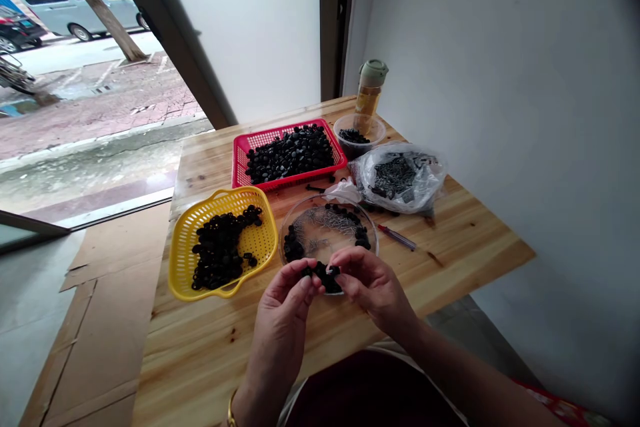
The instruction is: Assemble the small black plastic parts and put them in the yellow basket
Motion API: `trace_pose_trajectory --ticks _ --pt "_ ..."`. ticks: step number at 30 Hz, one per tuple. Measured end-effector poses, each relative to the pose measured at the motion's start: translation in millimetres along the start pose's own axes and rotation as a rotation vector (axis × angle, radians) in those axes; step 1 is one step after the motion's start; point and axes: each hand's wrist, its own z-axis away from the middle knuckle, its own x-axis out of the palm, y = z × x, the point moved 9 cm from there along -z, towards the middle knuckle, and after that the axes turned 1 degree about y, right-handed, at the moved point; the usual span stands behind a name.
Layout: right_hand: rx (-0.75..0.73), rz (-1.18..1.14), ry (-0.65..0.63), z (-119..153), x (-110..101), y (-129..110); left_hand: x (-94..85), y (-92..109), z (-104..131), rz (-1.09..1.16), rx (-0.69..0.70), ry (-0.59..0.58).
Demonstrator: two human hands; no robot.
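Note:
My left hand (287, 303) is closed in a pinch on a small black part (307, 272) over the near rim of a round clear dish (283, 230). Close beside it, my right hand (373, 287) also pinches; a dark bit with a pale glint shows at its fingertips, too small to name. The fingertips of both hands almost meet. Thin silvery metal pins (327, 219) lie scattered in the dish. Small black round parts (294, 245) are heaped along its edges, and more sit just under my fingers.
A yellow basket (176, 250) of black parts stands left; a red basket (290, 182) of black discs lies behind. A clear tub (384, 125), a lidded bottle (369, 97) and a plastic bag (435, 180) of dark pieces stand back right. A red-tipped pen-like tool (397, 237) lies right on the wooden table (480, 247).

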Motion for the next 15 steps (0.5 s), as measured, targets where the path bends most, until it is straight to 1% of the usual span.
trace_pose_trajectory --ticks 5,7,9,12,15 --pt "0.076 -0.161 -0.011 0.2 -3.0 8.2 4.2 8.0 5.9 -0.12 0.118 -0.034" --pt "0.076 -0.192 -0.008 0.5 -4.5 8.6 5.3 10.1 6.8 -0.161 0.16 -0.054" --pt "0.064 -0.194 -0.003 0.8 -5.6 7.2 6.2 9.6 7.2 -0.2 0.171 -0.072" --pt "0.001 -0.061 0.005 0.4 -6.6 -2.7 5.4 7.7 7.7 -0.223 0.162 -0.069" --pt "-0.145 0.223 0.006 -0.8 -3.7 -25.9 4.5 5.4 8.7 -0.233 0.152 -0.063"
